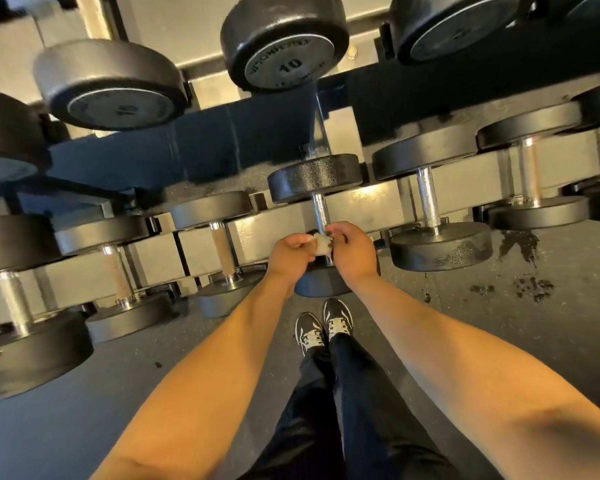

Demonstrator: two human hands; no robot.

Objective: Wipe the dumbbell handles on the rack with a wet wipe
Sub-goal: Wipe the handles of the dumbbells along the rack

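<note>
Rack: a dark blue steel rack [201, 147] with pale grey cradle rails was seen in two tiers, each loaded with dumbbells lying side by side.
Upper tier: round black dumbbell heads were carried here; one rubber-rimmed head with a grey metal face plate [284, 39] was marked "10".
Lower tier: a row of black dumbbells with shiny chrome handles was held in the cradles.
Centre dumbbell: a black textured round-headed dumbbell [315, 178] was set in the lower tier, its knurled chrome handle [320, 210] running towards the camera.
Wipe: a small crumpled white wet wipe [322, 244] was held at the near end of that handle, touching it.
Left hand [288, 252]: the wipe was pinched between curled fingers and thumb.
Right hand [352, 249]: its fingers were curled narrowly on the other side of the wipe, which was pinched there too.
Neighbour: a dumbbell with a cross-hatched silver handle [428, 202] was lodged just to the right.
Floor: a grey speckled rubber floor [551, 306] with dark scuffed patches was seen below.
Feet: black trainers with white laces [324, 325] were planted near the rack.
</note>
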